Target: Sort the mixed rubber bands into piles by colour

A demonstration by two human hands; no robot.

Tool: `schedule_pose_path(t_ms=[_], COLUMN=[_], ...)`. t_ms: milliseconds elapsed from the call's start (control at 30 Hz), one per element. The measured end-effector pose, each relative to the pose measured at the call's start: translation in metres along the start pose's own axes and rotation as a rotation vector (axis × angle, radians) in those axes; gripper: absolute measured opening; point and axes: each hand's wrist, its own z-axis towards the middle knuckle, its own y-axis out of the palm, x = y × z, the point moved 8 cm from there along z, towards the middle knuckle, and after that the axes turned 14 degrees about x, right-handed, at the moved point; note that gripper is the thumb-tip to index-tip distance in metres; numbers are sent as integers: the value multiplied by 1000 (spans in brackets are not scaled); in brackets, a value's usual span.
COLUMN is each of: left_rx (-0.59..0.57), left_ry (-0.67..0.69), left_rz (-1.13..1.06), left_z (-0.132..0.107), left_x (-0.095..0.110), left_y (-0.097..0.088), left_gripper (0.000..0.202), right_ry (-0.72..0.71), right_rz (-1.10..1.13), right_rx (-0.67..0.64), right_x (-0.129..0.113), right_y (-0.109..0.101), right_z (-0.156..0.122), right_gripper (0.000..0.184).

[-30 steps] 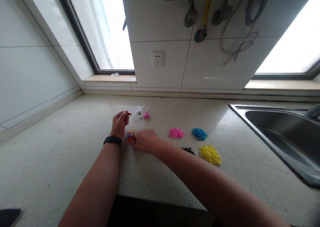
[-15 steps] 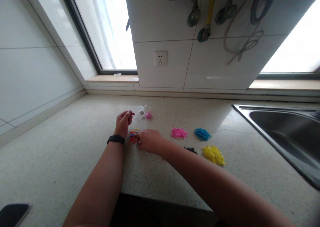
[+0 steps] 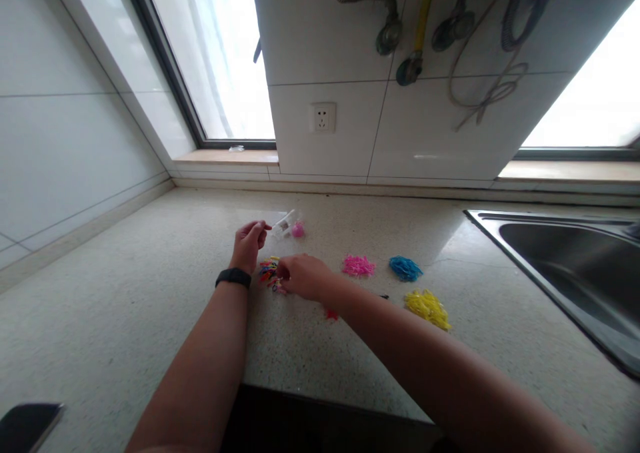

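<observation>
My left hand [image 3: 250, 243], with a dark band on its wrist, is closed, thumb and finger pinched at the near-left edge of a clear plastic bag or box [image 3: 284, 227]. A pink round thing [image 3: 298, 230] shows at its right end. Below lies a mixed pile of small coloured bands [image 3: 269, 271], apparently rubber bands. My right hand [image 3: 303, 276] is at this pile's right side, fingers curled and pressed together; what they pinch, if anything, is hidden. A red bit [image 3: 331, 314] and a black bit [image 3: 384, 296] peek out beside my right forearm, which covers the rest.
Sorted piles lie to the right on the speckled counter [image 3: 150, 293]: pink bands [image 3: 358, 265], blue bands [image 3: 405, 268] and yellow bands [image 3: 428, 308]. A steel sink [image 3: 493, 221] is set in at the far right. A dark flat object [image 3: 30, 426] lies at lower left.
My right hand has shifted slightly right and up at the mixed pile, uncovering more of it. The forearm now covers more of the black pile and shows some red. The left hand stays put.
</observation>
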Motion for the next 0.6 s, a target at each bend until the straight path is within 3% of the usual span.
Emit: schedule_pose_path(t_ms=[233, 433, 600], left_rx=[0, -10, -4], left_ry=[-6, -1, 18], left_rz=[23, 42, 62], left_z=[3, 1, -1], left_x=[-5, -4, -1], left_y=[-2, -1, -1], left_gripper=[26, 24, 21], right_ry=[151, 381, 389], right_rz=[504, 767, 877], right_rx=[153, 235, 390], right_x=[40, 84, 99], right_y=[-42, -86, -126], right_z=[-11, -55, -93], right_gripper=[10, 24, 27])
